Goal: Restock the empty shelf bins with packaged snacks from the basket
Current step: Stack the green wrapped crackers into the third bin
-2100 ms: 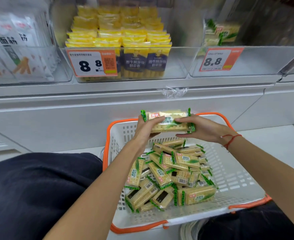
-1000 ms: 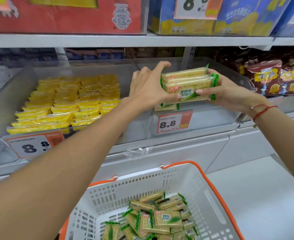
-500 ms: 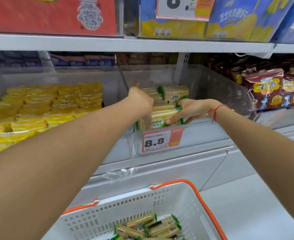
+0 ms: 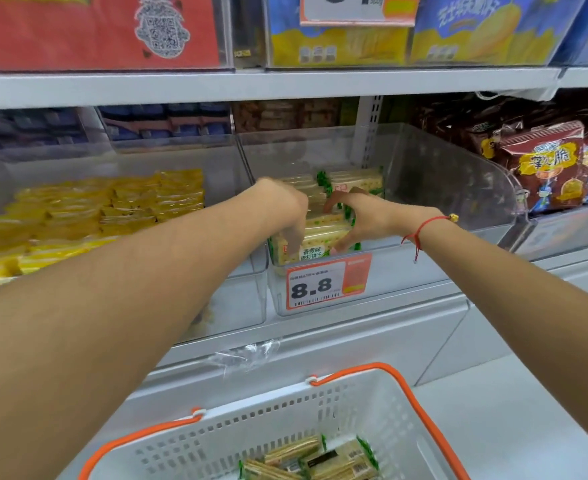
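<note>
head-worn view, forward and slightly down, close to shelf bin (image 4: 424,202) (basket (image 4: 382,403) below)

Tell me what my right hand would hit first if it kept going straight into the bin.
Probably the cracker packs stacked at the back of the clear bin; your right hand holds the front packs, though depth is unclear.

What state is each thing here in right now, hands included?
Left hand: gripping the cracker stack.
Right hand: gripping the same stack.
Cracker stack: inside the clear bin, held.
Clear bin: partly filled.
Basket: packets remain inside.
Yellow-snack bin: well stocked.
</note>
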